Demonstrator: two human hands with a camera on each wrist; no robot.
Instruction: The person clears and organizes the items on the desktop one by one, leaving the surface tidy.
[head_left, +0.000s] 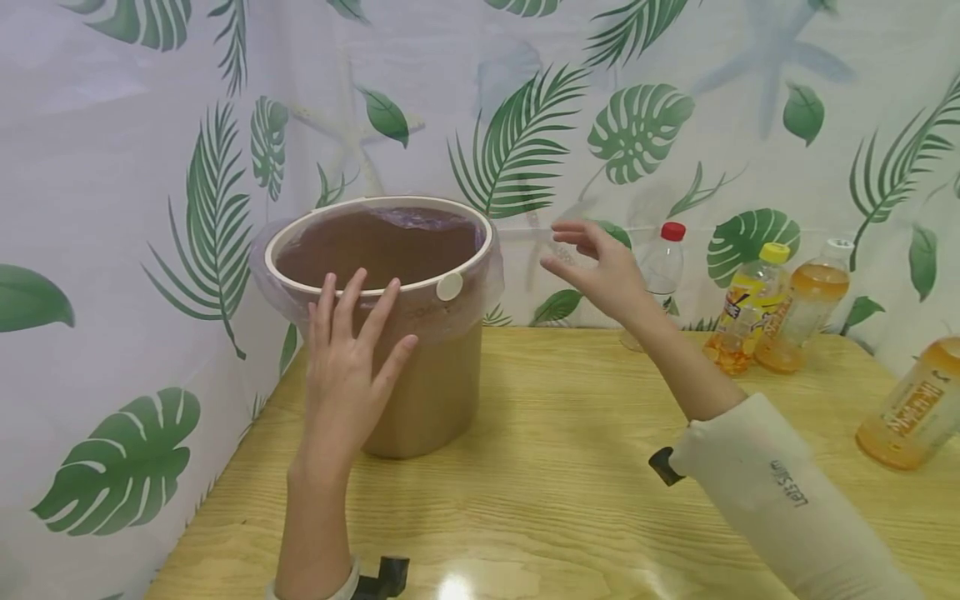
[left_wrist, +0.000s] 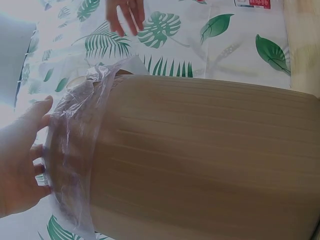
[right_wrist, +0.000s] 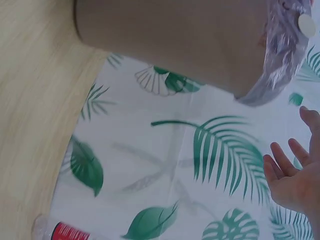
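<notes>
A brown trash bin (head_left: 427,400) with a cream rim ring (head_left: 491,237) stands at the left of the table. A thin translucent purple bag (left_wrist: 75,150) lines it and folds down over the outside below the ring. My left hand (head_left: 341,371) is at the bin's near side, its fingers spread and fingertips right at the rim. To the right of the bin my right hand (head_left: 603,271) hangs in the air, apart from it, with fingers loosely bent and nothing between them.
Behind my right hand stands a clear bottle with a red cap (head_left: 672,233). Farther right are a yellow-capped bottle (head_left: 750,308), a white-capped bottle (head_left: 806,308) and another orange-tinted bottle (head_left: 911,408). A leaf-patterned sheet (head_left: 420,67) hangs behind the wooden table (head_left: 555,500).
</notes>
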